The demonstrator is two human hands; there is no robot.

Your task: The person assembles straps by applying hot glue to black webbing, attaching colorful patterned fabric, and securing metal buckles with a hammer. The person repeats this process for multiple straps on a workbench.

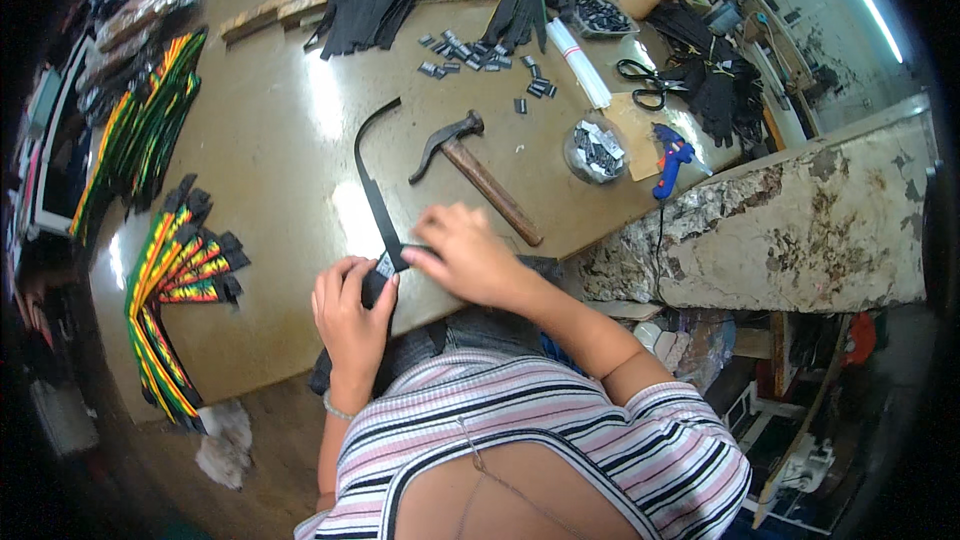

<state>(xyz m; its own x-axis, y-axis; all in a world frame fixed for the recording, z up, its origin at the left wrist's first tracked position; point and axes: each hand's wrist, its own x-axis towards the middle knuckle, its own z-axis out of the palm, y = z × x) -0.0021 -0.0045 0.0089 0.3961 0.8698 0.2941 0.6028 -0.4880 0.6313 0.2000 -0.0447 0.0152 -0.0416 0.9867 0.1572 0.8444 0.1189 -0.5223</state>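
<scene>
A broad tan worktable fills the view, with striped woven straps fanned at nine o'clock. A hammer lies at the centre, just beyond the hands. Both hands work the near edge: the left hand pinches the black strap with its small metal clip, while the right hand presses fingers flat on it. The risk is that the clip skews if the strap slides under that light press.

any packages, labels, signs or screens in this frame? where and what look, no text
Clear plastic bag: on the table right of the hammer, roundish, holding small black-and-silver pieces.
Clear wrapped bundles: far left table edge, long, with dark contents.
Small tag: near table edge, between left hand and right hand, pale.
No signs or screens visible.
</scene>
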